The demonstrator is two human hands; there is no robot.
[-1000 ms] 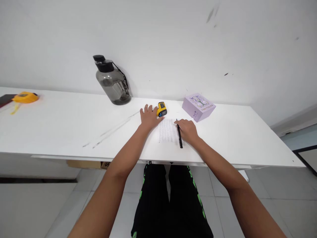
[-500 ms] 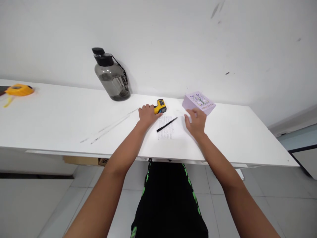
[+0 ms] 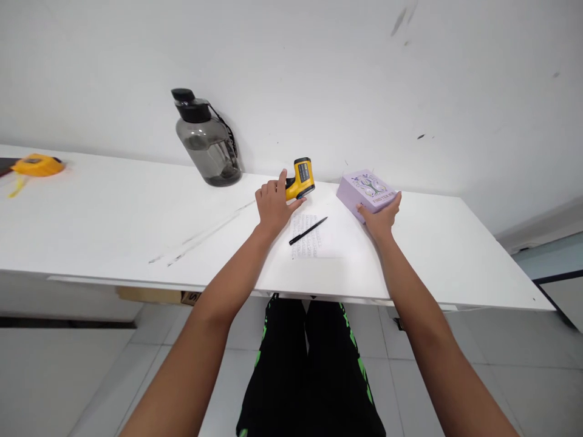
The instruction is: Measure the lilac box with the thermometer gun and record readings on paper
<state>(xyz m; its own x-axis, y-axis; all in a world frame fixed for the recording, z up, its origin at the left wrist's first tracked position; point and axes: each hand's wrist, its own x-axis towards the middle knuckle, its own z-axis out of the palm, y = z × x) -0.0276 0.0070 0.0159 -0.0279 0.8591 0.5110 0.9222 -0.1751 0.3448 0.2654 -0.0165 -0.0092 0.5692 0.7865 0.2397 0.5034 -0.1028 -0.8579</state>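
My left hand (image 3: 274, 206) is closed round the handle of a yellow and black infrared thermometer (image 3: 303, 177), which is raised at the back of the table. My right hand (image 3: 381, 217) grips the near end of a lilac box (image 3: 364, 188) with a tree-like print on its top, thumb on the left side and fingers on the right. Between the hands lies a written sheet of paper (image 3: 330, 246), with a black pen (image 3: 308, 231) slanting across it.
A grey water bottle (image 3: 207, 142) with a black lid stands near the wall. At the far left of the white table (image 3: 104, 212) lies a yellow tape measure (image 3: 39, 165). A cardboard box (image 3: 150, 295) shows below the table's front edge.
My right hand has moved from above the box's near left side to its near end and taken hold. My left hand has tilted the thermometer up off the table.
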